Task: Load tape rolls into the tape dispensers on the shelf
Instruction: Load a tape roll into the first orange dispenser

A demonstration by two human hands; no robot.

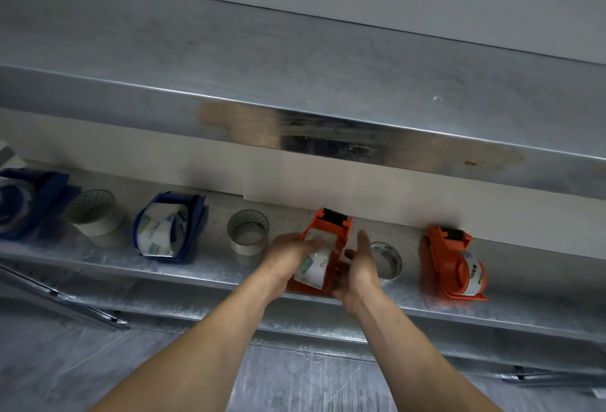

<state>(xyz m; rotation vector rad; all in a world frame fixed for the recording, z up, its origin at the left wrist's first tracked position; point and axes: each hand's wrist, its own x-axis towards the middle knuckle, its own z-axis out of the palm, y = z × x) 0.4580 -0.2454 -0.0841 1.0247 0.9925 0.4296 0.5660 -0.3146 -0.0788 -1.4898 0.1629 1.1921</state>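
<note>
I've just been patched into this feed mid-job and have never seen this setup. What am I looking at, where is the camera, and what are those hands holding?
There is no machine here: a person works with bare hands, and the single camera sits on their head, looking forward and down at a metal shelf.

Along the shelf, from the left: a blue dispenser, a loose tape roll, a second blue dispenser with tape in it, another loose roll, an orange dispenser, a third loose roll partly hidden by the hands, and a loaded orange dispenser.

The left hand grips a printed tape roll sitting in the middle orange dispenser. The right hand steadies that dispenser's side, fingers partly spread.
</note>
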